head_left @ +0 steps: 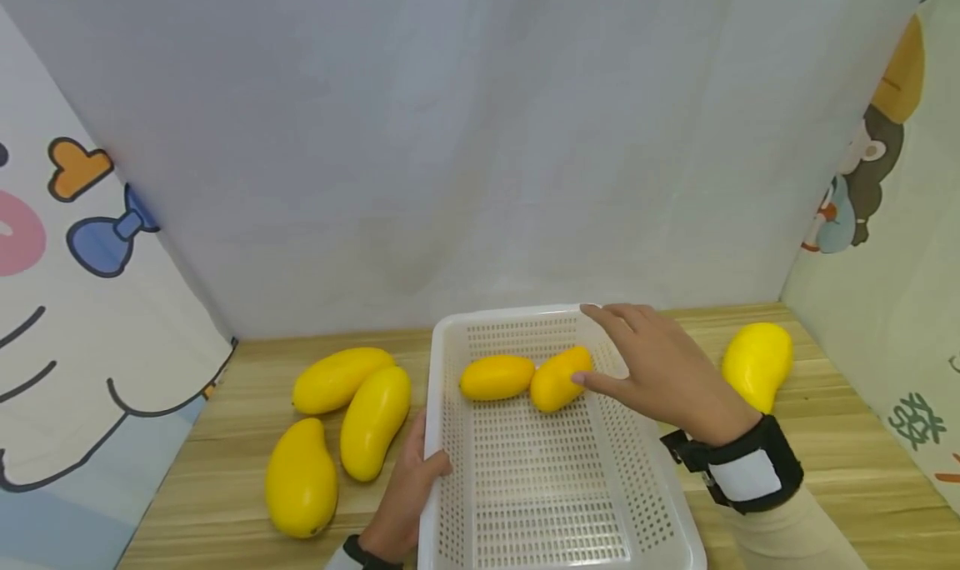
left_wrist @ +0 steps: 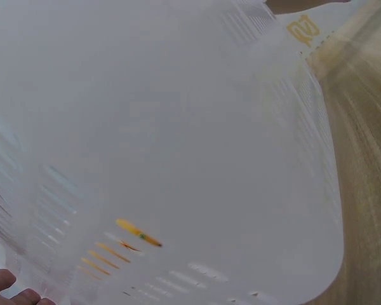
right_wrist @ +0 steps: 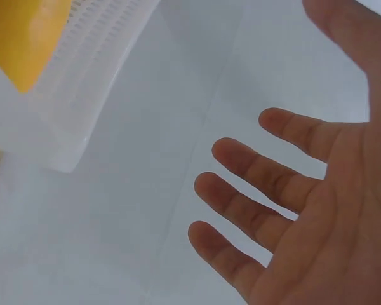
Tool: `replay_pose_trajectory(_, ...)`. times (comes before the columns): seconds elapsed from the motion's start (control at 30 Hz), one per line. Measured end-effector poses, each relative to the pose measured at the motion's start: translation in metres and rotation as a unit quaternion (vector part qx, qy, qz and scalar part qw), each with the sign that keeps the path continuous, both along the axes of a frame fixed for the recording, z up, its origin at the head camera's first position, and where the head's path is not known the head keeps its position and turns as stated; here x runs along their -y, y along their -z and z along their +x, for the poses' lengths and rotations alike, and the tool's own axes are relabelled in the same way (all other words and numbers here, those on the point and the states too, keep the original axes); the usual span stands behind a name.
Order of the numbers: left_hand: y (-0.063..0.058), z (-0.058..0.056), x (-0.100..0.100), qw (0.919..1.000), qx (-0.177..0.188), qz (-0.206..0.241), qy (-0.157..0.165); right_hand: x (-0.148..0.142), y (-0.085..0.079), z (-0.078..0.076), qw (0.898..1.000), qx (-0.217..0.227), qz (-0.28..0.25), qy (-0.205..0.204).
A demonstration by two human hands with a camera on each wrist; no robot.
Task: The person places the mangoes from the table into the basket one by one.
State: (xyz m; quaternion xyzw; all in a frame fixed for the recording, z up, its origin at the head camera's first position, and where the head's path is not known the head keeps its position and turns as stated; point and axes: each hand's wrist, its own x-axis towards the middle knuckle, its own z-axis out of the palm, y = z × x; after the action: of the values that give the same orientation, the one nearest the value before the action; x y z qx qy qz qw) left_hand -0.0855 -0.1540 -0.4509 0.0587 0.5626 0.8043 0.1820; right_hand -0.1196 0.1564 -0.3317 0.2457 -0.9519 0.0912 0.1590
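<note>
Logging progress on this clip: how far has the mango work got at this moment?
Done, if the basket is being filled: two mangoes lie in it. In hand: the left hand grips the basket's side; the right hand, open and empty, is near the right rim. Remaining: three mangoes on the table left of the basket and one mango to its right, so roughly a third looks finished.

Basket near end cut off in head cam, L grip partly hidden by it
</note>
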Motion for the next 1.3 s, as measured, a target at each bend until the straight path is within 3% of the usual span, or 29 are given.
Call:
replay_pose_trajectory(0.37,0.000,0.000,0.000,0.9999,0.003,0.010,0.003,-0.013,0.013,0.011,0.997,-0.028,-0.066,0.022)
replay_pose_trajectory(0.67,-0.001,0.000,0.000,0.9999,0.001,0.015,0.007,-0.023,0.024,0.017,0.996,-0.003,-0.071,0.056)
replay_pose_trajectory(1.3,0.002,0.000,-0.001,0.9996,0.003,0.029,0.002,-0.038,0.041,0.019,0.994,-0.011,-0.089,0.069)
